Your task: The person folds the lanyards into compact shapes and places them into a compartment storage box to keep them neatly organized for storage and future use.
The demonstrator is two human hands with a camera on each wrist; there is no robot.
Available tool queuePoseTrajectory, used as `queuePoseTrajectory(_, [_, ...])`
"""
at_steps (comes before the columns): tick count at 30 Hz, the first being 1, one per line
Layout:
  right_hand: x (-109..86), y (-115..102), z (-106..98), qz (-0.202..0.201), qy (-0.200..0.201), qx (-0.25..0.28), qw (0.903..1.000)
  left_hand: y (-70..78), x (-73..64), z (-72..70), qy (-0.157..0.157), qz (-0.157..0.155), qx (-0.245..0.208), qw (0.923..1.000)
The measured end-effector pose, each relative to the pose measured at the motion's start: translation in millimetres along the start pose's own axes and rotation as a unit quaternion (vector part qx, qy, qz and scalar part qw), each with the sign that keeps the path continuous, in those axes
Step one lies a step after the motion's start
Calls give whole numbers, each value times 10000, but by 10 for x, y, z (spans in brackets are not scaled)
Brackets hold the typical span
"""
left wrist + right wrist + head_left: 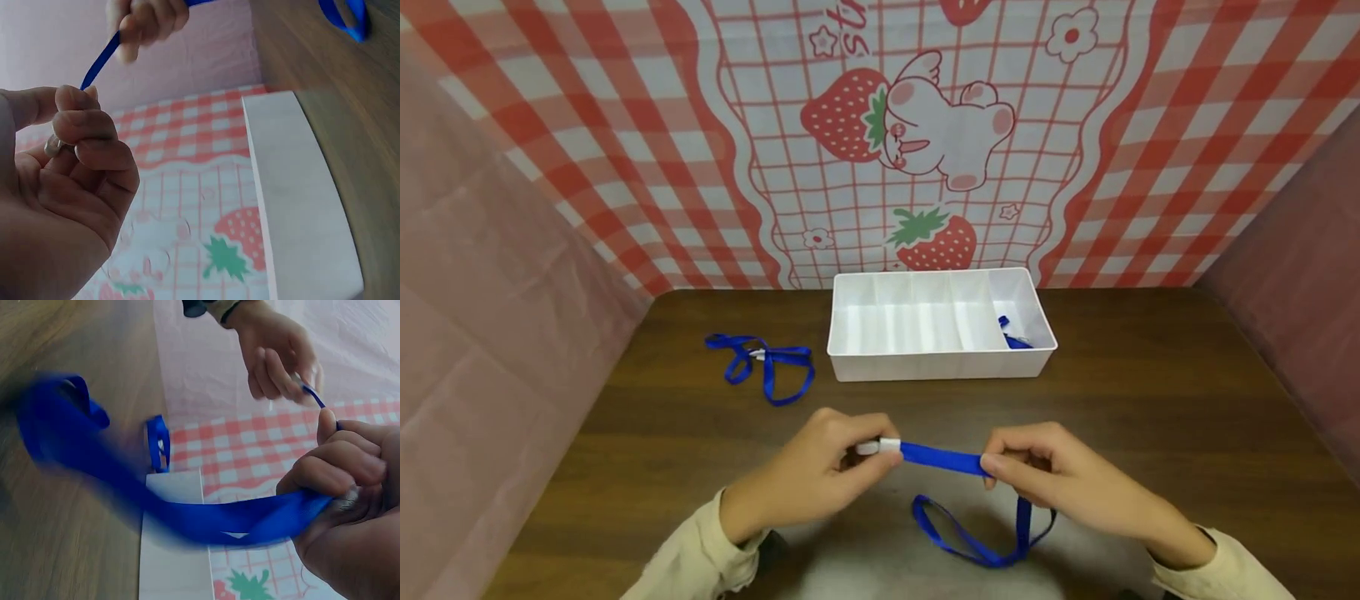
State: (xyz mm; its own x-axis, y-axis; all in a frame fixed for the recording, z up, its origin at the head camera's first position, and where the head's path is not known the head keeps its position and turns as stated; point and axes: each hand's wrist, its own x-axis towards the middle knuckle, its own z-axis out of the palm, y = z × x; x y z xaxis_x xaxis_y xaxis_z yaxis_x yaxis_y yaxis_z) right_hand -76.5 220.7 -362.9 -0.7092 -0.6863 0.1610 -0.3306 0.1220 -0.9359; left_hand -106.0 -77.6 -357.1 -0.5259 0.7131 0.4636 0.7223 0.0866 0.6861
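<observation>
A blue lanyard (pixel 942 458) is stretched between my two hands above the table. My left hand (pixel 820 471) pinches its white end piece (pixel 889 445) between thumb and forefinger. In the left wrist view a metallic bit (pixel 53 146) shows among the curled fingers. My right hand (pixel 1067 475) pinches the blue strap a short way to the right, thumb on top. From that hand the rest of the strap hangs in a loop (pixel 977 554), blurred in the right wrist view.
Behind the hands stands a white divided box (pixel 940 367); its rightmost compartment holds a blue strap (pixel 1017 342). A second blue lanyard (pixel 790 358) with a white piece lies loosely on the wooden table (pixel 647 467), left of the box. A patterned cloth (pixel 955 125) hangs behind.
</observation>
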Motion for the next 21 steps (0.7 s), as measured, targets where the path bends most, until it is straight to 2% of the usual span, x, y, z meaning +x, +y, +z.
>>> queuePoseTrajectory(5, [-96,-4,-80,58,116,-385,9992,-45,-176,-160,162,-208,-177,9995])
queuePoseTrajectory(8, [-143,8,-128,155,-20,-436,9989,-47,-293,-261,144,-418,-483,9979])
queuePoseTrajectory(11, [-199,33,-194,168,-58,-553,9983,-62,-426,-382,165,-741,-915,9929])
queuePoseTrajectory(14, [-271,65,-270,204,142,-750,9969,-115,-566,-496,303,-1009,-1147,9878])
queuePoseTrajectory(21, [-403,153,-384,539,711,-1211,9886,-285,-781,-627,332,-1539,-1082,9816])
